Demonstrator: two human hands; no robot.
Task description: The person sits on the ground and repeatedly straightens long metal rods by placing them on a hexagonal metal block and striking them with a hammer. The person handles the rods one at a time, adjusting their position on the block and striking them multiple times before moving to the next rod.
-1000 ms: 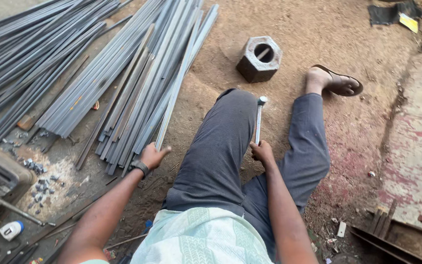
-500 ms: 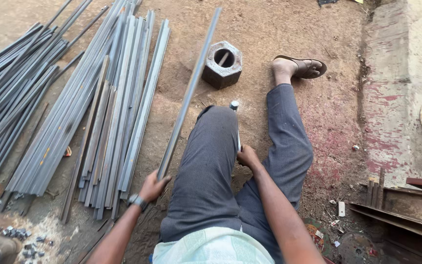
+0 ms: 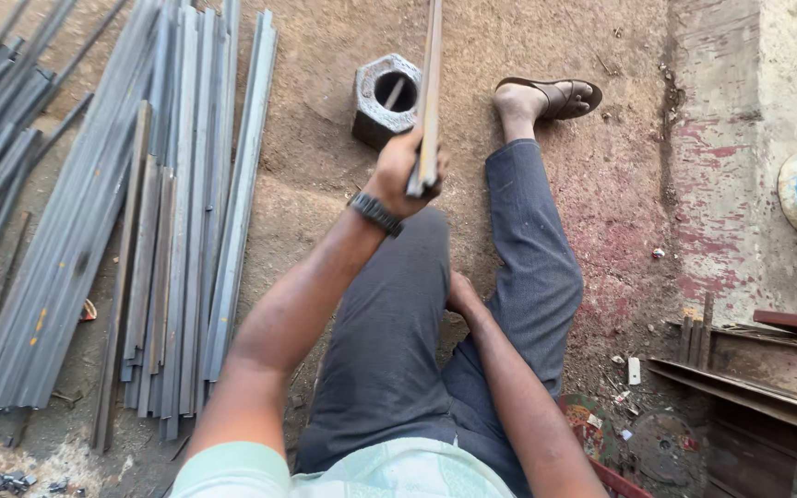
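Steel bar (image 3: 431, 83) stands raised in the left hand (image 3: 398, 171), grip wrapped tight round its lower end, the top running out of view above the hex block (image 3: 383, 99). It looks long, thin, flat-sided and dull grey. Right hand (image 3: 461, 293) rests low between the legs; its grip I cannot tell. Risk: held so near one end, the bar may tip or slip and strike the sandalled foot (image 3: 546, 97) beyond
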